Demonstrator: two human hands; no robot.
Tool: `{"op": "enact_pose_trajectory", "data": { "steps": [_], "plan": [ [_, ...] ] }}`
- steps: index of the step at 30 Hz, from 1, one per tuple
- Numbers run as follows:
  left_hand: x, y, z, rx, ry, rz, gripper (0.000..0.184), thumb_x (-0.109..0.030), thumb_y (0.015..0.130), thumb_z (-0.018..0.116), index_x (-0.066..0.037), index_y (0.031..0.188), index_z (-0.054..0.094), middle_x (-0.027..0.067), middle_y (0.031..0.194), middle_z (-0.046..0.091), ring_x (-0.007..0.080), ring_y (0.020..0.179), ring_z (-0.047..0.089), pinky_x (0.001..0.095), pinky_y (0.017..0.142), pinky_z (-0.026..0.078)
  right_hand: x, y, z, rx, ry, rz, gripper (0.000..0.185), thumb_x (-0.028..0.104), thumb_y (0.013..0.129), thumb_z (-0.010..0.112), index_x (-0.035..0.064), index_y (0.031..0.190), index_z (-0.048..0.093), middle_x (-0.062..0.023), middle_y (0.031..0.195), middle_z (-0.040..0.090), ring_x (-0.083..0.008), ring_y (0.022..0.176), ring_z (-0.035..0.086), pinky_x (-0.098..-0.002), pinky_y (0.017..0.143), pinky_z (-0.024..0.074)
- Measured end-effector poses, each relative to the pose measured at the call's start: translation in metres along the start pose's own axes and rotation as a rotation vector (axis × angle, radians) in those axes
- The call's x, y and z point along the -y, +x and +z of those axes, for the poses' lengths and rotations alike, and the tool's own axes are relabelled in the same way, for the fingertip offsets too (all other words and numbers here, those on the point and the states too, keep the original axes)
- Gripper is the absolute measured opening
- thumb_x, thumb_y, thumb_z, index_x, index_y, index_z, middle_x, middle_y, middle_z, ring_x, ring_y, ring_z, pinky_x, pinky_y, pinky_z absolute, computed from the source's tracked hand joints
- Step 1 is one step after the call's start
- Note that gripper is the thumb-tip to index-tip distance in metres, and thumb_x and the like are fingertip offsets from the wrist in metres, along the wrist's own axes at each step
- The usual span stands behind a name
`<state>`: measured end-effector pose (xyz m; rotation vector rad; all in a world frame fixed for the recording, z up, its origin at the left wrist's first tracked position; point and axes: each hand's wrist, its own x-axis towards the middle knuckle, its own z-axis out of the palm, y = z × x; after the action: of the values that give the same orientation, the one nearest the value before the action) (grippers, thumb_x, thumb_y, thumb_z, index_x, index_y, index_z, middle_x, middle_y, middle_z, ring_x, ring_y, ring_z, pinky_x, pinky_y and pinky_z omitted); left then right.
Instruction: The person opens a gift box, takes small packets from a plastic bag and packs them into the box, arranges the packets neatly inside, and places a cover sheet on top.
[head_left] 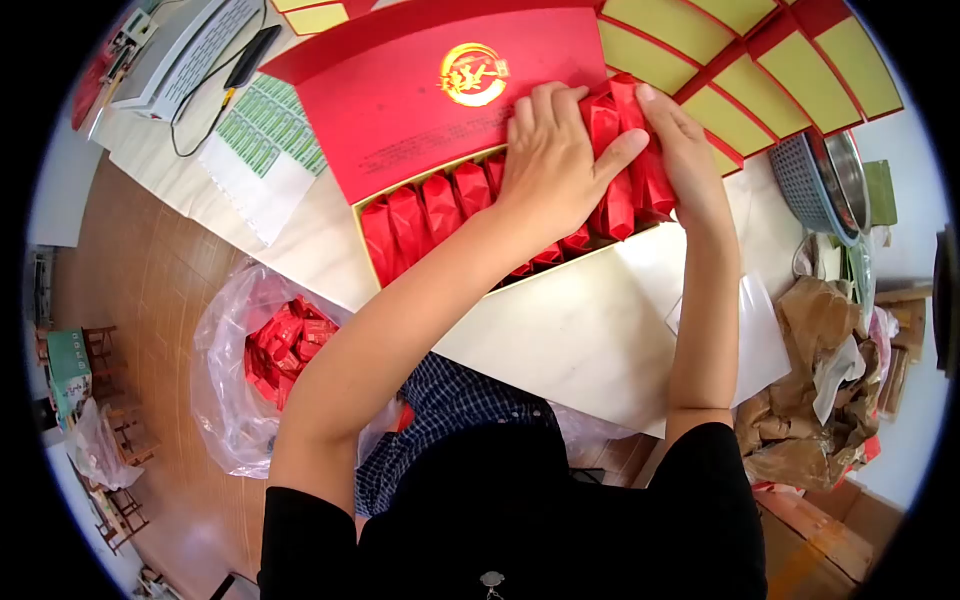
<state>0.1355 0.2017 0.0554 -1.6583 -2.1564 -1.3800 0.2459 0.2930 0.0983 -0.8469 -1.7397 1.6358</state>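
A red gift box (360, 218) with a yellow rim lies on the table, its red lid (400, 120) raised behind it with a gold emblem. Red foil packets (440, 205) stand in a row inside. My left hand (555, 155) lies over the middle of the row, fingers stretched toward the lid and thumb spread out to the right, across a packet. At the box's right end my right hand (685, 145) is closed on a red foil packet (650, 170), which stands tilted beside others. My palms hide part of the row.
Yellow-and-red box parts (745, 90) fill the back right. A grey basket (800, 180) and metal bowl (848, 175) sit beyond. Sticker sheets (265, 130) and a silver device (190, 55) are at left. A clear bag (225, 340) of red packets hangs below the table edge; crumpled brown paper (810, 400) lies right.
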Motion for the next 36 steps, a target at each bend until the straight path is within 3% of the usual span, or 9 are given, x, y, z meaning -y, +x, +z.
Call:
{"op": "enact_pose_trajectory", "data": {
  "steps": [6, 13, 16, 18, 19, 22, 26, 31, 36],
  "plan": [
    [0.005, 0.000, -0.014, 0.115, 0.073, -0.045, 0.058, -0.053, 0.092, 0.046, 0.004, 0.095, 0.055, 0.0179, 0.099, 0.054, 0.0325, 0.094, 0.047, 0.0430, 0.085, 0.039, 0.002, -0.002, -0.001, 0.042, -0.318, 0.065, 0.037, 0.038, 0.096, 0.050, 0.0049, 0.103, 0.064, 0.0014, 0.084, 0.060, -0.0094, 0.076, 0.049, -0.0251, 0.071, 0.0418],
    [0.009, 0.001, -0.017, 0.048, 0.090, -0.007, 0.047, -0.044, 0.092, 0.051, 0.001, 0.086, 0.063, 0.0136, 0.088, 0.058, 0.0312, 0.091, 0.048, 0.0417, 0.082, 0.040, 0.010, -0.007, 0.003, 0.088, -0.368, 0.095, 0.037, 0.036, 0.096, 0.049, 0.0017, 0.098, 0.062, -0.0001, 0.080, 0.058, -0.0113, 0.073, 0.047, -0.0264, 0.070, 0.0412],
    [0.008, 0.002, -0.020, 0.089, 0.100, -0.011, 0.046, -0.043, 0.092, 0.051, 0.000, 0.085, 0.065, 0.0132, 0.086, 0.058, 0.0308, 0.090, 0.049, 0.0415, 0.083, 0.040, 0.010, -0.007, 0.003, 0.079, -0.432, 0.055, 0.036, 0.034, 0.097, 0.047, 0.0003, 0.097, 0.061, -0.0022, 0.074, 0.057, -0.0124, 0.069, 0.047, -0.0277, 0.067, 0.0421],
    [0.010, 0.001, -0.018, 0.069, 0.109, 0.007, 0.044, -0.041, 0.091, 0.053, 0.000, 0.084, 0.065, 0.0130, 0.085, 0.059, 0.0300, 0.090, 0.049, 0.0411, 0.082, 0.040, 0.003, -0.002, 0.000, 0.121, -0.578, -0.007, 0.035, 0.029, 0.098, 0.045, -0.0014, 0.093, 0.061, -0.0095, 0.069, 0.059, -0.0213, 0.063, 0.051, -0.0326, 0.064, 0.0441],
    [0.011, 0.000, -0.017, 0.054, 0.118, 0.028, 0.042, -0.040, 0.091, 0.054, 0.000, 0.082, 0.066, 0.0129, 0.084, 0.059, 0.0292, 0.090, 0.050, 0.0407, 0.082, 0.040, 0.000, -0.003, 0.001, 0.124, -0.580, -0.010, 0.035, 0.029, 0.098, 0.045, -0.0014, 0.093, 0.061, -0.0095, 0.069, 0.059, -0.0213, 0.063, 0.051, -0.0326, 0.064, 0.0441],
    [0.010, -0.001, -0.011, 0.021, 0.196, 0.062, 0.035, -0.037, 0.088, 0.058, -0.002, 0.086, 0.064, 0.0109, 0.087, 0.058, 0.0271, 0.089, 0.050, 0.0394, 0.081, 0.040, -0.006, -0.015, 0.017, -0.030, -0.823, -0.353, 0.024, 0.019, 0.096, 0.046, -0.0021, 0.100, 0.057, -0.0245, 0.076, 0.063, -0.0431, 0.072, 0.060, -0.0469, 0.066, 0.0475],
    [0.011, -0.006, -0.003, 0.037, 0.322, 0.103, 0.024, -0.026, 0.085, 0.062, -0.008, 0.100, 0.058, 0.0073, 0.096, 0.053, 0.0260, 0.092, 0.049, 0.0379, 0.081, 0.039, -0.027, -0.024, 0.042, -0.093, -1.186, -0.230, 0.027, 0.007, 0.087, 0.048, -0.0068, 0.110, 0.040, -0.0269, 0.076, 0.063, -0.0409, 0.071, 0.064, -0.0475, 0.057, 0.0510],
    [0.011, -0.003, -0.004, 0.066, 0.443, 0.089, 0.030, -0.017, 0.078, 0.065, -0.006, 0.105, 0.055, 0.0086, 0.097, 0.053, 0.0258, 0.094, 0.050, 0.0384, 0.082, 0.039, -0.047, -0.023, 0.049, -0.117, -1.101, -0.305, 0.034, 0.008, 0.089, 0.047, -0.0049, 0.117, 0.034, -0.0274, 0.093, 0.063, -0.0424, 0.073, 0.064, -0.0477, 0.058, 0.0510],
    [0.012, -0.025, -0.064, 0.011, 0.052, -0.025, 0.026, -0.018, 0.086, 0.059, -0.006, 0.109, 0.057, 0.0125, 0.104, 0.056, 0.0308, 0.102, 0.050, 0.0431, 0.089, 0.038, -0.037, -0.029, 0.051, -0.105, -1.057, -0.277, 0.033, 0.014, 0.094, 0.044, -0.0044, 0.119, 0.032, -0.0291, 0.097, 0.062, -0.0466, 0.078, 0.062, -0.0504, 0.062, 0.0498]
  ]
}}
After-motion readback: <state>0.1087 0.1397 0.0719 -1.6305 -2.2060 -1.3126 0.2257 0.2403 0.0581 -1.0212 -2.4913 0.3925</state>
